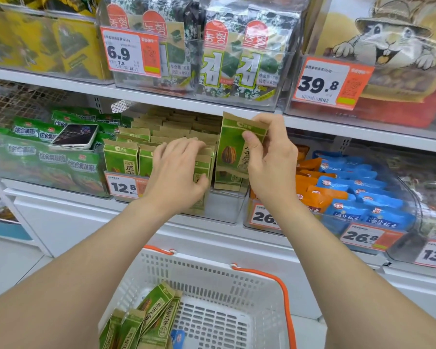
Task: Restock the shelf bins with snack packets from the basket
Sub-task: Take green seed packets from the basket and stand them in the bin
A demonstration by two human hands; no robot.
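Note:
My right hand point(268, 157) pinches a green sunflower-seed packet point(233, 149) upright at the right side of the clear shelf bin point(222, 207). Rows of the same green and brown packets point(121, 157) fill that bin. My left hand point(176, 170) lies on the packet tops in the middle of the bin, fingers spread and thumb against a packet front. Below, the white basket point(237, 280) with orange handles holds several more green packets point(146, 321) in its left corner.
A phone point(76, 136) lies on green snack bags in the bin to the left. Orange and blue packets point(350, 190) fill the bin to the right. Seaweed packs point(227, 59) stand on the shelf above. Price tags hang on the bin fronts.

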